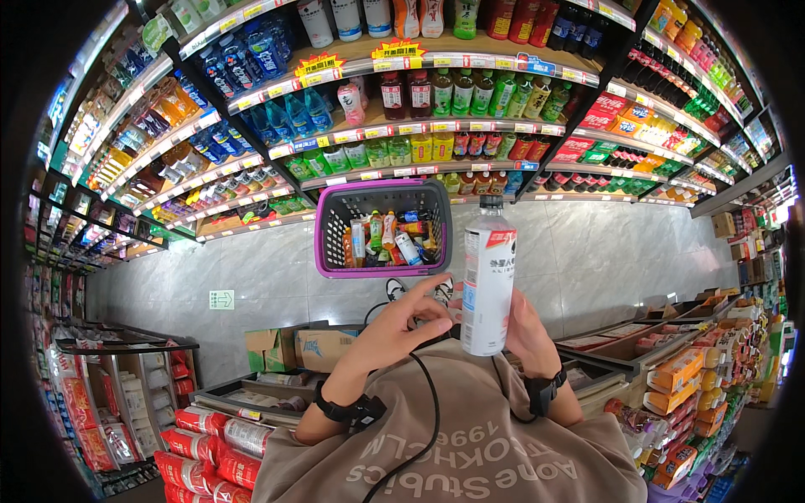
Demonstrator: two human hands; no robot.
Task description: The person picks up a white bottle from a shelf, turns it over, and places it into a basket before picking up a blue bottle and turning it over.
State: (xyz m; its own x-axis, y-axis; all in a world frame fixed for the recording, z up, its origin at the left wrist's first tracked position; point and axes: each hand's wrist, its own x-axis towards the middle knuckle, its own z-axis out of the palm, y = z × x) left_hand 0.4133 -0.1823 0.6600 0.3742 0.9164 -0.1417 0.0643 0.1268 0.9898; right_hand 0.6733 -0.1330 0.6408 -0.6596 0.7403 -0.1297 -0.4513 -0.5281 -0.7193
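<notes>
A white plastic drink bottle (489, 283) with a dark cap stands upright in front of my chest. My right hand (525, 327) is wrapped round its far side, partly hidden by the bottle. To the left of it is my left hand (415, 314), fingers apart and holding nothing, the index finger reaching towards the bottle. Beyond my shoes, a purple and dark grey shopping basket (324, 251) rests on the tiled floor with several drink bottles in it, among them a green-labelled bottle (376, 231) and a white one (409, 249).
Shelves of bottled drinks (462, 88) curve across the far side, close behind the basket. Cardboard boxes (324, 349) and low display bins (635, 352) stand near my sides. Red packets (195, 443) are piled at the lower left. A black cable (434, 402) hangs over my shirt.
</notes>
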